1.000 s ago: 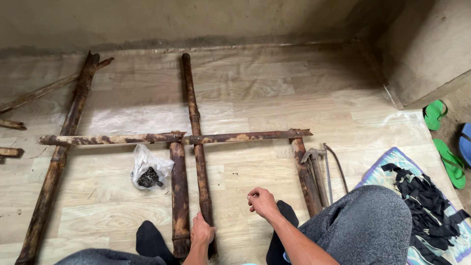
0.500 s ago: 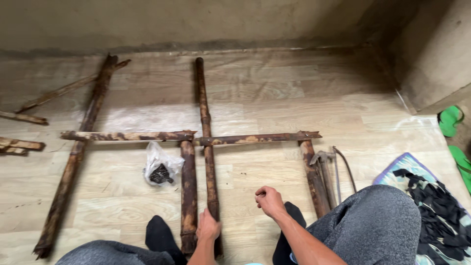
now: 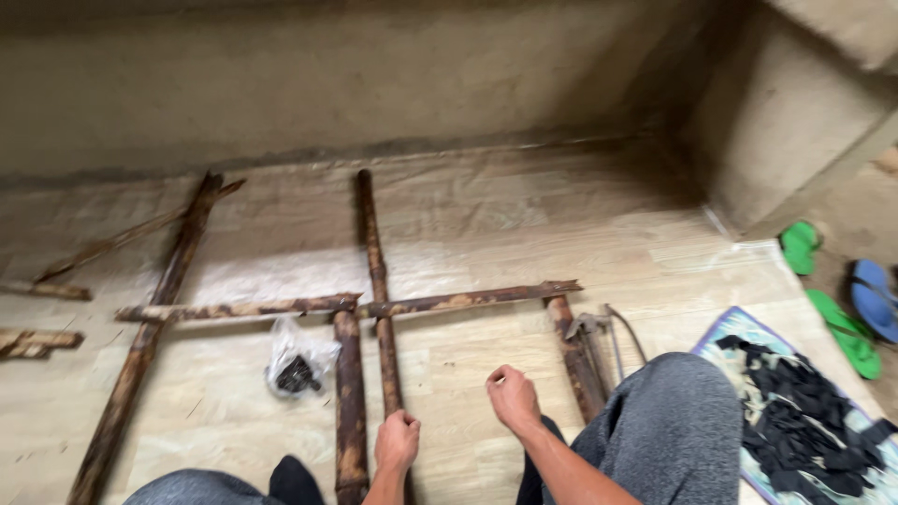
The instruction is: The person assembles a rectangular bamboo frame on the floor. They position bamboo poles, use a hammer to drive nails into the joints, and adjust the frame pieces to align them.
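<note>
I look down at a frame of rough dark wooden poles lying on a pale floor. My left hand (image 3: 398, 441) grips the near end of the long middle pole (image 3: 376, 281), which runs away from me. My right hand (image 3: 512, 397) hovers just right of that pole, fingers loosely curled, holding nothing that I can see. A cross pole (image 3: 346, 304) lies over the upright poles. A shorter thick pole (image 3: 350, 411) lies just left of my left hand, and another short pole (image 3: 575, 360) sits right of my right hand.
A clear plastic bag (image 3: 297, 360) with dark small pieces lies left of the poles. A long pole (image 3: 150, 327) lies at the left. Metal tools (image 3: 608, 337) rest by my right knee. A mat with black strips (image 3: 804, 411) and green and blue sandals (image 3: 842, 299) are at the right.
The view has shifted right and slightly up. My right hand has stayed near the middle pole with fingers curled; my left hand keeps its grip on the pole.
</note>
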